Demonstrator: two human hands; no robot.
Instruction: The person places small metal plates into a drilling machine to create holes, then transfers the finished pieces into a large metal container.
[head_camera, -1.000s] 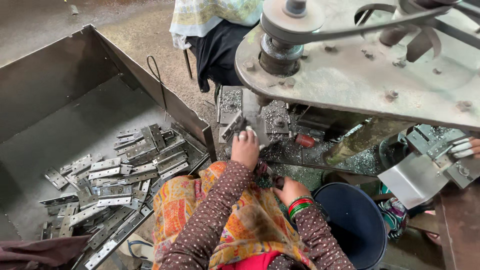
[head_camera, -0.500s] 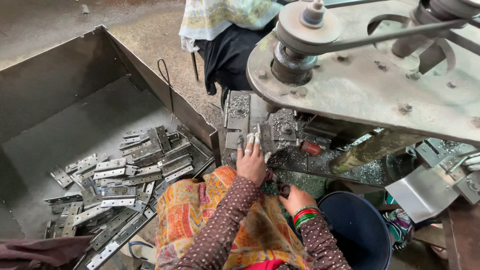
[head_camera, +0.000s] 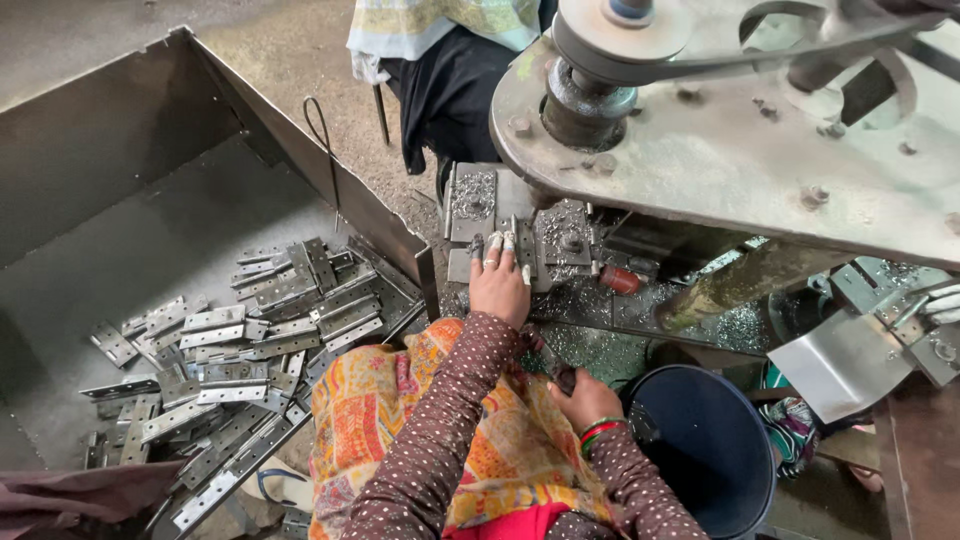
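Observation:
My left hand (head_camera: 500, 285) reaches forward onto the bed of a drilling machine (head_camera: 720, 150). Its fingertips press a flat grey metal hinge (head_camera: 524, 238) against the fixture (head_camera: 568, 240) under the spindle. My right hand (head_camera: 585, 400) rests low by my lap, next to a dark blue bucket (head_camera: 700, 450). Its fingers are closed around a small dark object (head_camera: 565, 378) that I cannot make out. Both arms wear brown dotted sleeves, and bangles circle the right wrist.
A large grey metal bin (head_camera: 120, 130) stands at my left with a pile of several hinges (head_camera: 250, 330) in its near corner. Metal shavings (head_camera: 600, 345) cover the machine bed. Another person in dark cloth (head_camera: 450, 80) sits beyond the machine. A bent metal sheet (head_camera: 840, 365) lies at right.
My left hand has carried the hinge forward and set it flat on the fixture. My right hand has stayed by my lap.

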